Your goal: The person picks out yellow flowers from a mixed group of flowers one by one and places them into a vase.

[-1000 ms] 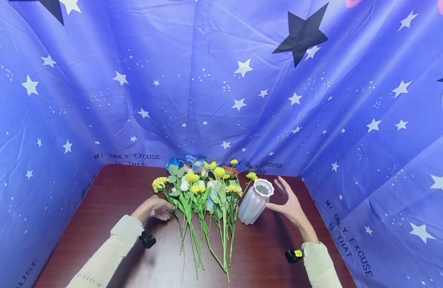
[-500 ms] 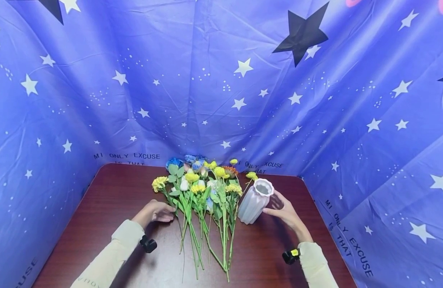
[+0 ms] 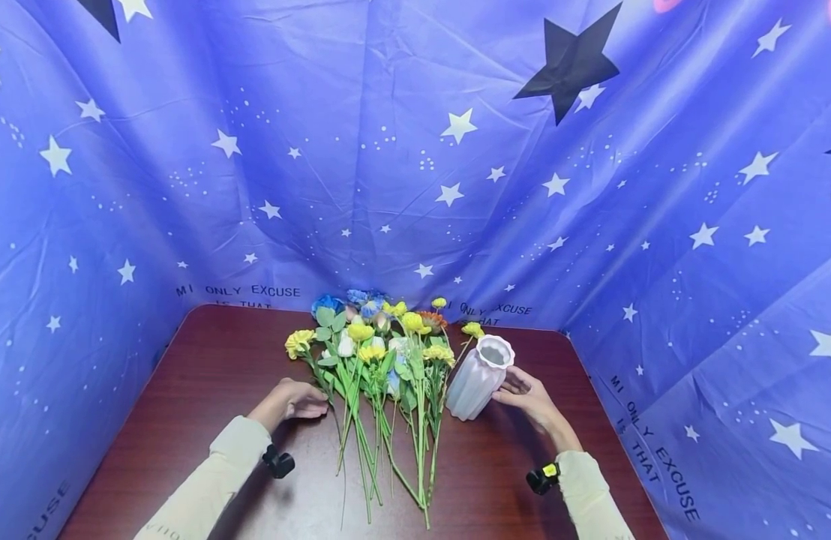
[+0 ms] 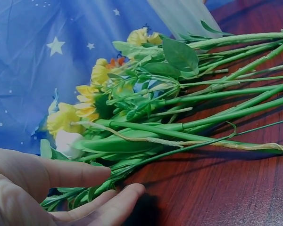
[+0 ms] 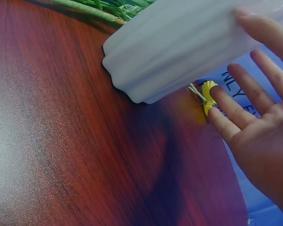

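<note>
A pale ribbed vase (image 3: 471, 386) with a scalloped rim stands on the table, right of a spread of flowers. My right hand (image 3: 532, 403) is at its right side, the thumb at the wall and the other fingers extended behind; in the right wrist view the thumb overlaps the vase (image 5: 179, 52) while the remaining fingers of the hand (image 5: 254, 122) are spread apart from it. My left hand (image 3: 295, 399) is beside the leftmost green stems (image 3: 353, 390), fingers relaxed. In the left wrist view, the fingertips of that hand (image 4: 42, 183) lie right at thin leafy stems (image 4: 118, 176).
Yellow flowers (image 3: 371, 354), blue blooms (image 3: 328, 306) and an orange one (image 3: 432, 321) lie toward the table's back edge, stems pointing to the front. A starry blue cloth (image 3: 361, 187) surrounds the dark red table (image 3: 206, 360) at the back and sides.
My right hand has come in from the right and lower to the side of the vase. The left hand has shifted slightly; the flowers and vase stay put.
</note>
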{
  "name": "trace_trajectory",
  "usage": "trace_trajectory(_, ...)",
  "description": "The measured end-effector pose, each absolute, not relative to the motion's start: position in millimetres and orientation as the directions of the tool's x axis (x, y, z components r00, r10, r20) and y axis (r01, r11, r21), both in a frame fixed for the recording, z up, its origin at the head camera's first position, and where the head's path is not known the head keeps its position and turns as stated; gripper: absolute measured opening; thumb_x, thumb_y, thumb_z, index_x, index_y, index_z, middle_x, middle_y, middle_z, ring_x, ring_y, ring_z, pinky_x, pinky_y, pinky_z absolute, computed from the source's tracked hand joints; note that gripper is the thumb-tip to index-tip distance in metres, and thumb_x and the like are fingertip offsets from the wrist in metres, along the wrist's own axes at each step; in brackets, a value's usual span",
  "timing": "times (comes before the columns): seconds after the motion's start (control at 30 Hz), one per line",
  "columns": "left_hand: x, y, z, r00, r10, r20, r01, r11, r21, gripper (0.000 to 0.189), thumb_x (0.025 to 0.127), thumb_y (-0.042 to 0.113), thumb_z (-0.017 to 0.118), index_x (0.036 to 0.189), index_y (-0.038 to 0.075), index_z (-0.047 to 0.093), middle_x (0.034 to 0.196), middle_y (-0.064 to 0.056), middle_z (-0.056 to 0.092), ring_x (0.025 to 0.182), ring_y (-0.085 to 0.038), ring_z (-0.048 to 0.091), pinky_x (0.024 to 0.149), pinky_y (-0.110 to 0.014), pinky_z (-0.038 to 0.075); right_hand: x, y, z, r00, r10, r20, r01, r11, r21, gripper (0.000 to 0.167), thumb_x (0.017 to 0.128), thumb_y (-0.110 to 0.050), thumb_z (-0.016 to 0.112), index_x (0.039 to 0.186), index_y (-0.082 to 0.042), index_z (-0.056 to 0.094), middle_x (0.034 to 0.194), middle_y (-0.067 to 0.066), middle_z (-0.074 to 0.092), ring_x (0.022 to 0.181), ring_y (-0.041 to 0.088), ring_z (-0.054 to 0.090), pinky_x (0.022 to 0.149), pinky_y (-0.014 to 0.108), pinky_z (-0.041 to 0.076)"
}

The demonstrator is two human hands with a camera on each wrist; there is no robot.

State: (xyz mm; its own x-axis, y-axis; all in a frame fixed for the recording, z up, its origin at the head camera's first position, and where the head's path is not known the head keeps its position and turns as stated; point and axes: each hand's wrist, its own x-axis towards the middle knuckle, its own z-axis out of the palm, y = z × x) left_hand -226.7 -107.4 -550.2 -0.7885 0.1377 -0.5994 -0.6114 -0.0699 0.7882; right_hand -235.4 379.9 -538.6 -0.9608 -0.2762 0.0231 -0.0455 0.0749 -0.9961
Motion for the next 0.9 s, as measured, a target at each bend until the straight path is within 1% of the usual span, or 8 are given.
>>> trace_trajectory(0.07,-227,-108,-551,-0.789,0.142,-0.598,-0.61,-0.07,0.789,0.005,0.091,-0.01,0.062,0.089,-0.007,0.059,0.067,-0.009,0.071,0.063,-0.016,0.072,0.069,-0.029,0.066,-237,381,-540,-0.947,-0.32,0.035,-0.044,0.021,-0.999,0.055,0.088,0.014,0.066,0.124,-0.027,0.063,0.118,-0.013,0.072,0.111,0.005,0.068,0.093,0.021,0.059)
trace_trajectory(0.2,-226,-108,-553,-0.793,0.152,-0.591,-0.605,-0.074,0.793,0.006,0.091,-0.011,0.06,0.087,-0.007,0.062,0.067,-0.01,0.072,0.063,-0.017,0.073,0.069,-0.029,0.066,-241,385,-541,-0.91,-0.411,0.054,-0.022,-0.082,-0.996,0.057,0.09,0.018,0.058,0.127,-0.025,0.061,0.125,-0.01,0.069,0.114,0.006,0.067,0.096,0.023,0.058)
trace_trajectory(0.37,-227,-107,-555,-0.79,0.16,-0.592,-0.609,-0.098,0.787,0.005,0.09,-0.014,0.06,0.09,-0.011,0.064,0.067,-0.011,0.073,0.063,-0.017,0.073,0.068,-0.029,0.066,-246,388,-539,-0.886,-0.463,0.008,0.046,-0.105,-0.993,0.058,0.092,0.013,0.059,0.134,-0.026,0.053,0.13,-0.012,0.064,0.12,0.004,0.063,0.099,0.022,0.056)
trace_trajectory(0.47,-228,-106,-557,-0.788,0.162,-0.594,-0.614,-0.118,0.781,0.005,0.089,-0.015,0.059,0.092,-0.015,0.063,0.067,-0.011,0.073,0.062,-0.017,0.073,0.069,-0.03,0.066,-249,389,-538,-0.876,-0.483,-0.005,0.066,-0.109,-0.992,0.063,0.092,0.012,0.059,0.141,-0.024,0.044,0.133,-0.012,0.062,0.122,0.004,0.062,0.101,0.023,0.055)
trace_trajectory(0.57,-228,-105,-558,-0.787,0.156,-0.597,-0.615,-0.136,0.776,0.005,0.089,-0.016,0.059,0.092,-0.015,0.063,0.066,-0.011,0.073,0.062,-0.017,0.073,0.07,-0.03,0.066,-251,389,-538,-0.868,-0.496,-0.011,0.078,-0.115,-0.99,0.072,0.091,0.015,0.057,0.149,-0.02,0.035,0.136,-0.012,0.06,0.125,0.005,0.061,0.101,0.025,0.056)
trace_trajectory(0.67,-228,-104,-559,-0.788,0.161,-0.595,-0.615,-0.145,0.775,0.006,0.089,-0.016,0.058,0.093,-0.015,0.063,0.066,-0.011,0.072,0.061,-0.017,0.073,0.071,-0.03,0.066,-253,388,-538,-0.861,-0.508,-0.016,0.085,-0.114,-0.99,0.076,0.091,0.017,0.055,0.154,-0.017,0.029,0.138,-0.011,0.058,0.126,0.005,0.06,0.102,0.026,0.056)
trace_trajectory(0.73,-227,-104,-559,-0.787,0.164,-0.594,-0.615,-0.151,0.774,0.006,0.089,-0.016,0.058,0.092,-0.014,0.064,0.065,-0.011,0.072,0.061,-0.017,0.073,0.071,-0.03,0.066,-254,389,-539,-0.855,-0.518,-0.011,0.084,-0.118,-0.989,0.077,0.091,0.019,0.053,0.154,-0.018,0.029,0.139,-0.01,0.058,0.126,0.006,0.06,0.102,0.027,0.056)
trace_trajectory(0.9,-225,-102,-561,-0.79,0.171,-0.589,-0.613,-0.166,0.773,0.011,0.089,-0.017,0.059,0.085,-0.009,0.065,0.065,-0.01,0.072,0.061,-0.016,0.072,0.069,-0.029,0.066,-254,390,-542,-0.849,-0.528,0.004,0.084,-0.143,-0.986,0.074,0.092,0.021,0.051,0.149,-0.024,0.036,0.139,-0.008,0.059,0.126,0.008,0.061,0.102,0.028,0.057)
